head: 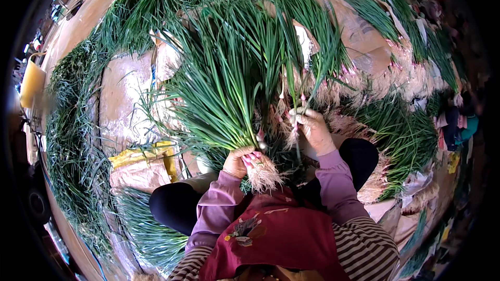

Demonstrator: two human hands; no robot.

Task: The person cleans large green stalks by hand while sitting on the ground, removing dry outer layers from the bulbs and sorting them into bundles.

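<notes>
My left hand (pixel 236 162) is closed around a thick bunch of green onions (pixel 230 113), just above their pinkish bulbs. The leaves fan up and to the left, and the pale roots (pixel 265 173) hang towards my lap. To the right, my right hand (pixel 312 127) pinches a few thin stalks between thumb and fingers. A small pink bulb with roots (pixel 293 134) shows just below those fingertips. Beyond both hands lies a broad heap of green onions (pixel 269 43), roots towards me. Part of it is hidden behind the held bunch.
More green onions (pixel 402 125) lie at my right, and another pile (pixel 152 222) at my lower left. Loose leaves (pixel 74 144) form a long heap along the left. A yellow-edged sack (pixel 140 175) lies beside my left knee. A yellow container (pixel 32 84) stands at the far left.
</notes>
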